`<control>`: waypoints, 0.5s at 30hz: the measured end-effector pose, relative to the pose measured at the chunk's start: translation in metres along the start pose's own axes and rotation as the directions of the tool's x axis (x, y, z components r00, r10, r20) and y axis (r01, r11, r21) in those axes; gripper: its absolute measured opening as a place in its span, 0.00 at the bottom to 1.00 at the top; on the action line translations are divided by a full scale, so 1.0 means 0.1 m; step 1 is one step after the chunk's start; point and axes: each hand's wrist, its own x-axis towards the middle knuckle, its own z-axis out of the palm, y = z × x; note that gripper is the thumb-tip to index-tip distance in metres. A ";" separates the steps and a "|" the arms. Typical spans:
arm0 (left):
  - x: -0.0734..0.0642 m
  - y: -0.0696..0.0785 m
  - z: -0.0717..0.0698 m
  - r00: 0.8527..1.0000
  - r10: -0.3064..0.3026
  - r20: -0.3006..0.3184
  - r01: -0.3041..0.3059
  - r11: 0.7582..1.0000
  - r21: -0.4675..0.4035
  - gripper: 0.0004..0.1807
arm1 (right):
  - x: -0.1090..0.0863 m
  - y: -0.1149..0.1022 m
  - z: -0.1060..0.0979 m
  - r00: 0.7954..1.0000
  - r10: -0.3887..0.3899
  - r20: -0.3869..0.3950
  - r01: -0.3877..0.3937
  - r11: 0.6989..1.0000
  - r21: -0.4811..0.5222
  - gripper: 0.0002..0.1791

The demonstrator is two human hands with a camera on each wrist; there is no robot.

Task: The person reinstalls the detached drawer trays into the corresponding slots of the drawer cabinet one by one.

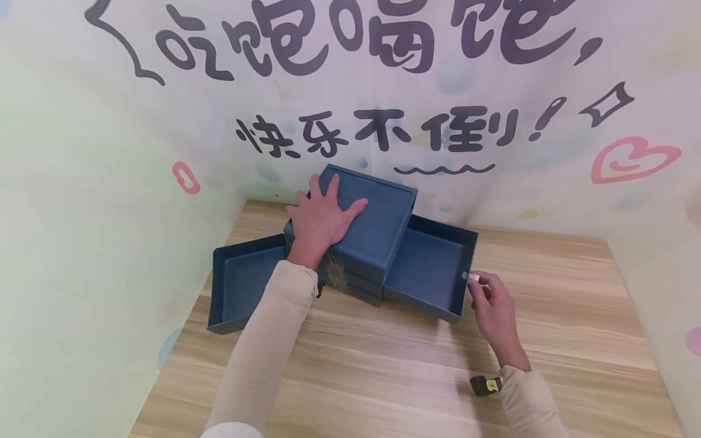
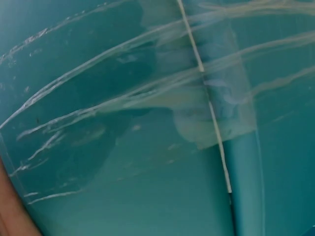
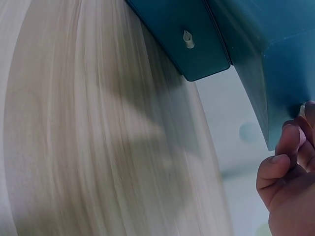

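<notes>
A dark blue drawer cabinet [image 1: 372,219] stands on the table near the back wall. My left hand [image 1: 323,219] rests on its top with fingers spread. From its right side extends a pulled-out drawer [image 1: 429,258], with no contents visible. At that drawer's end panel my right hand [image 1: 495,310] pinches a small white knob [image 1: 474,277] between thumb and fingers. The right wrist view shows the fingers [image 3: 283,167] curled at the knob, and a lower drawer front [image 3: 202,54] with its own white knob [image 3: 188,40]. Clear tape [image 2: 123,98] crosses the cabinet's side in the left wrist view.
Another blue drawer [image 1: 216,286] sticks out on the cabinet's left, partly behind my left forearm. The wood-grain table [image 1: 394,377] stretches in front. A printed wall covering [image 1: 547,194] rises behind, and a small black device [image 1: 484,385] sits at my right wrist.
</notes>
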 end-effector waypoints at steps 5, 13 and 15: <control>0.00 0.00 0.00 1.000 0.001 -0.006 -0.001 1.000 -0.004 0.51 | 0.00 -0.04 0.06 1.000 0.000 0.005 0.000 0.999 0.032 0.11; -0.01 0.01 0.01 1.000 0.002 -0.006 -0.002 1.000 -0.003 0.51 | 0.02 -0.04 0.12 0.999 -0.009 0.032 0.008 1.000 0.025 0.11; -0.01 0.01 0.01 1.000 0.000 -0.006 0.000 1.000 0.001 0.51 | 0.03 -0.04 0.13 0.999 -0.017 0.034 0.017 1.000 0.013 0.11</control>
